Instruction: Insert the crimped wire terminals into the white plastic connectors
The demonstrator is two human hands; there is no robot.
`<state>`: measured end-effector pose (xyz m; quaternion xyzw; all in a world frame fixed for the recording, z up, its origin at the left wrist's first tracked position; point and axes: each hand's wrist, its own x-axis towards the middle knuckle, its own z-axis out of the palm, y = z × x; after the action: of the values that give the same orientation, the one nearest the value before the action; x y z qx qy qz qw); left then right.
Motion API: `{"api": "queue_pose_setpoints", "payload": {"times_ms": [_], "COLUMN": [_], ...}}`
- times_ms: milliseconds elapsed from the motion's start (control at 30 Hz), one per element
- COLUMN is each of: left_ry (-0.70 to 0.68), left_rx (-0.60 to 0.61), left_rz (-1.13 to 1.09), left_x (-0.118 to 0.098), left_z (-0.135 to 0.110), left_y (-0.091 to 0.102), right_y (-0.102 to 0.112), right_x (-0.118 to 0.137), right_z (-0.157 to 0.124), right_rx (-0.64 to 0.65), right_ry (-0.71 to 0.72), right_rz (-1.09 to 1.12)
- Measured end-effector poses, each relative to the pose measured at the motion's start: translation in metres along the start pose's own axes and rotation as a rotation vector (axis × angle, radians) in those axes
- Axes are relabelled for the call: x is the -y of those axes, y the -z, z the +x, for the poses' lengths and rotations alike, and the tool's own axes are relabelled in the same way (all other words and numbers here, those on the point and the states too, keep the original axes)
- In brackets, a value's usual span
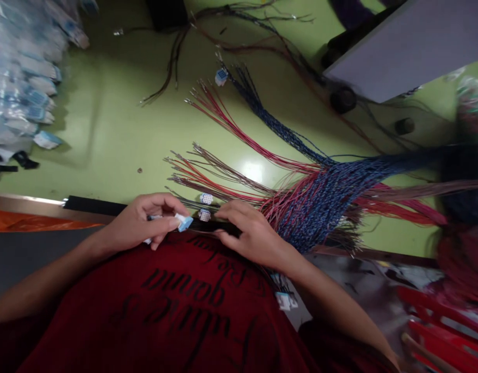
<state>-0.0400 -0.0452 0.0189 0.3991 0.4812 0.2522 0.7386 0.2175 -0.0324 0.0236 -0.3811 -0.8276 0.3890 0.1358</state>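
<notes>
My left hand point(148, 220) is closed, with a small light-blue and white plastic connector point(184, 223) pinched between thumb and forefinger. Part of another pale piece shows under its fingers. My right hand point(254, 233) is at the table's front edge, its thumb and forefinger apart. A thin wire runs close to its thumb; whether it touches is hard to see. Between the hands, two white multi-hole connectors point(206, 198) lie on dark wires. Past the right hand spreads a large bundle of blue-black twisted wires point(317, 207), with red wires point(239, 132) and brown wires point(227, 168) fanning leftward, metal terminals at their tips.
Plastic bags of blue and white connectors point(25, 77) fill the far left of the green table point(114, 140). One loose connector point(221, 77) lies among the wires behind. A grey-white panel point(410, 46) stands back right. A red plastic chair point(449, 331) is at lower right.
</notes>
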Motion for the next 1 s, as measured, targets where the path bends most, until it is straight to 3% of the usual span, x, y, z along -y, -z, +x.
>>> {"api": "queue_pose_setpoints", "payload": {"times_ms": [67,133,233,300,400,500,633,733,800,833,1000], "left_ry": [0.025,0.041,0.064,0.087,0.1,0.098,0.136,0.179,0.173,0.156,0.069], "left_rx": [0.024,0.041,0.064,0.077,0.092,0.095,0.105,0.124,0.107,0.082,-0.025], "left_rz": [0.053,0.082,0.093,0.093,0.087,0.07,0.042,0.015,-0.018,-0.045,-0.226], "left_x": [-0.003,-0.006,-0.008,-0.008,-0.007,-0.005,-0.005,-0.005,-0.004,-0.004,0.002], "left_z": [-0.001,-0.001,0.001,0.003,0.003,0.002,0.003,0.008,0.012,0.014,0.022], "left_y": [0.001,0.0,-0.002,-0.004,-0.005,-0.005,-0.007,-0.011,-0.014,-0.015,-0.014], "right_y": [0.01,0.013,0.001,-0.011,-0.021,-0.016,0.002,0.008,0.007,0.005,-0.005], "right_x": [0.002,0.002,-0.004,-0.008,-0.013,-0.016,-0.003,0.023,0.038,0.041,0.025], "right_z": [0.0,0.002,0.01,0.015,0.018,0.012,0.005,0.009,0.016,0.02,0.032], "right_rx": [0.079,0.041,-0.063,-0.034,-0.012,-0.114,-0.253,-0.12,0.024,0.032,-0.24], "right_ry": [0.072,0.084,0.021,0.046,0.123,0.103,-0.062,-0.076,-0.044,-0.072,-0.365], "right_rz": [0.117,0.068,-0.337,-0.586,-0.716,-0.561,-0.05,0.304,0.459,0.503,0.545]}}
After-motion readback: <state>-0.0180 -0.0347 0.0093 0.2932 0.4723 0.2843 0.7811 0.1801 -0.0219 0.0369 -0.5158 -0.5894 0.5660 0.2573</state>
